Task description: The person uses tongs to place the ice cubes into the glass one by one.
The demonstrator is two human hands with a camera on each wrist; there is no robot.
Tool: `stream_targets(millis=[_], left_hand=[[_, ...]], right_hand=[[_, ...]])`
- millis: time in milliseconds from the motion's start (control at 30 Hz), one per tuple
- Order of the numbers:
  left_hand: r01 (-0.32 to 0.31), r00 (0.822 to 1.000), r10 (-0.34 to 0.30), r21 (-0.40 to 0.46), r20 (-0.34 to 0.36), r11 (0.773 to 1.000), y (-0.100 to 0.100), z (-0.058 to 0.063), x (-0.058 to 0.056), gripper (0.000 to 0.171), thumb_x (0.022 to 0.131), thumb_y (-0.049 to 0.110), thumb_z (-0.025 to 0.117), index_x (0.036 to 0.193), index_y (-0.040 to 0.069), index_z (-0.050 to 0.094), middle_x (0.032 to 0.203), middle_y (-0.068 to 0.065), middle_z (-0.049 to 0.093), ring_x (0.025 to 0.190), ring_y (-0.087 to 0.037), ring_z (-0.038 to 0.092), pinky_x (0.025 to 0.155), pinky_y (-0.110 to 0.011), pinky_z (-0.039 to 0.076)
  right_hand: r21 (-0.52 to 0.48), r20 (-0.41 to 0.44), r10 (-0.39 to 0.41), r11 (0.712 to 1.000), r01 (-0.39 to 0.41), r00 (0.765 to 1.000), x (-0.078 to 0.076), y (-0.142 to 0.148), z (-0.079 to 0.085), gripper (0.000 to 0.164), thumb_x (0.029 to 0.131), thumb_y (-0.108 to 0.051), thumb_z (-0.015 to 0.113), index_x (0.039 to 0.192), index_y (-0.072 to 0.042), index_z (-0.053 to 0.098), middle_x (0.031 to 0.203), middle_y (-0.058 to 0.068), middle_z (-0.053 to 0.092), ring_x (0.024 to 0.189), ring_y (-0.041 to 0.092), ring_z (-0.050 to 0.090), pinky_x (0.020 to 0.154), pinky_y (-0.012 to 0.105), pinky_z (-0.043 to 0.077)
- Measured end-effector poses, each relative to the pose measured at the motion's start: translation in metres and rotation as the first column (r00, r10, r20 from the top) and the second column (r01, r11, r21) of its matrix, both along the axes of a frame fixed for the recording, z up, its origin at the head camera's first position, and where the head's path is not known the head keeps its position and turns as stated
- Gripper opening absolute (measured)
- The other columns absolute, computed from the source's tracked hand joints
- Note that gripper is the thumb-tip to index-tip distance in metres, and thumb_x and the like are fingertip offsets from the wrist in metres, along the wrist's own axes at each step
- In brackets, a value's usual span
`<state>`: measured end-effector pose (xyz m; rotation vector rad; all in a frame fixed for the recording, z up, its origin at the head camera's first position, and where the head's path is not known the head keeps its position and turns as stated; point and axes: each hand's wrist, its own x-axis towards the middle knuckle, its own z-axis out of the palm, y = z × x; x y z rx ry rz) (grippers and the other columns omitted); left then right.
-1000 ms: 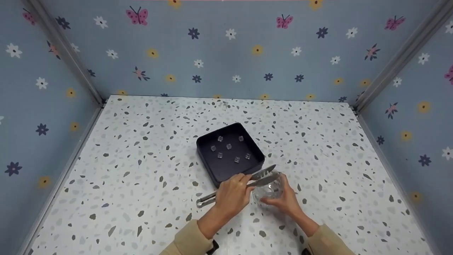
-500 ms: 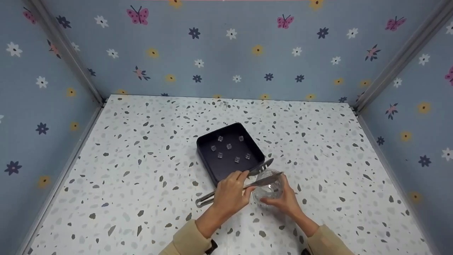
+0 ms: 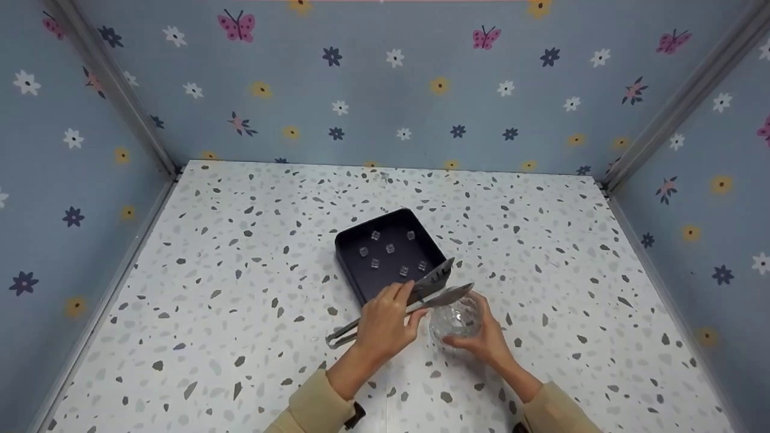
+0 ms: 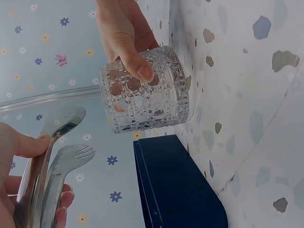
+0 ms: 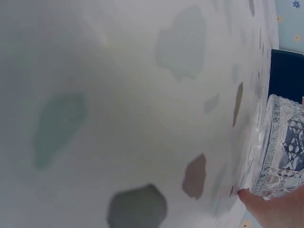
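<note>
My left hand (image 3: 382, 325) grips metal serving tongs (image 3: 451, 296), thumb on one arm and fingers round the other. In the left wrist view the tongs' slotted ends (image 4: 71, 159) stand apart, with nothing between them. They hang over the near right corner of a dark square tray (image 3: 379, 287) and the glass's far side. Several small clear cubes (image 3: 390, 248) lie spread out inside the tray. My right hand (image 3: 488, 337) holds a patterned clear glass tumbler (image 3: 452, 322) upright on the table, thumb in front and fingers round its right side.
The speckled white table (image 3: 240, 300) meets a blue flowered back wall (image 3: 361, 78) and side walls with grey metal edge strips (image 3: 668, 102). The tray's near right corner is close beside the glass.
My left hand has drawn the tongs left, off the glass's mouth towards the tray, and their ends have spread wider. My right hand and the glass have stayed in place.
</note>
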<state>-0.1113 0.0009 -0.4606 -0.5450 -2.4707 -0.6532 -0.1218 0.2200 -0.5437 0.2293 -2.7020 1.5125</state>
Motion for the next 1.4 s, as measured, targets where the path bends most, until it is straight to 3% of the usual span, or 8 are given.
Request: stream_targets(millis=[133,367,433,600,800,1400], left_hand=[[-0.018,1.000,0.018,0.010,0.022,1.000,-0.002,-0.001,-0.003,0.046,0.074,0.031,0.069,0.108,0.000,0.060,0.094,-0.010,0.060,0.081,-0.022,0.059,0.063,-0.033,0.049],[-0.044,0.997,0.044,-0.003,0.062,0.999,-0.008,-0.006,-0.009,0.047,0.075,0.029,0.070,0.108,-0.001,0.060,0.095,-0.012,0.060,0.081,-0.024,0.058,0.064,-0.034,0.049],[-0.052,0.996,0.052,-0.009,0.076,0.999,-0.010,-0.007,-0.011,0.047,0.075,0.030,0.069,0.109,-0.001,0.059,0.095,-0.013,0.060,0.081,-0.024,0.058,0.065,-0.034,0.049],[-0.072,0.992,0.074,-0.019,0.103,0.997,-0.013,-0.009,-0.016,0.049,0.076,0.032,0.068,0.110,-0.002,0.059,0.096,-0.014,0.059,0.084,-0.026,0.058,0.065,-0.035,0.049],[-0.085,0.983,0.087,-0.017,0.161,0.996,-0.018,-0.014,-0.022,0.050,0.076,0.031,0.068,0.111,-0.003,0.058,0.098,-0.016,0.059,0.086,-0.028,0.058,0.065,-0.038,0.049],[-0.150,0.956,0.155,-0.040,0.248,0.988,-0.026,-0.025,-0.038,0.050,0.075,0.031,0.068,0.109,-0.004,0.058,0.098,-0.018,0.059,0.087,-0.030,0.058,0.067,-0.040,0.048]], right_hand=[[-0.012,0.006,-0.004,1.000,0.004,1.000,0.000,-0.001,0.002,0.094,0.055,-0.022,0.084,0.133,-0.013,0.032,0.127,0.014,0.046,0.113,0.030,0.044,0.092,0.047,0.033],[-0.025,-0.018,0.002,1.000,-0.003,1.000,0.012,-0.014,0.035,0.089,0.056,-0.009,0.082,0.130,0.002,0.033,0.123,0.024,0.045,0.111,0.040,0.043,0.092,0.051,0.032],[-0.027,-0.009,-0.002,1.000,0.001,1.000,0.012,-0.014,0.036,0.089,0.057,-0.010,0.082,0.130,0.001,0.033,0.125,0.024,0.044,0.112,0.040,0.043,0.093,0.050,0.032],[-0.049,-0.012,0.005,0.999,-0.005,1.000,0.007,-0.008,0.023,0.090,0.056,-0.012,0.083,0.130,-0.003,0.034,0.125,0.022,0.045,0.112,0.038,0.043,0.092,0.051,0.032],[-0.016,0.008,-0.014,1.000,0.014,1.000,-0.001,0.000,0.001,0.093,0.053,-0.022,0.085,0.131,-0.014,0.035,0.125,0.012,0.047,0.113,0.028,0.045,0.093,0.043,0.033],[-0.010,0.007,-0.032,0.999,0.032,0.999,0.000,-0.001,0.000,0.095,0.050,-0.025,0.086,0.130,-0.013,0.036,0.124,0.012,0.048,0.113,0.029,0.044,0.094,0.045,0.032]])
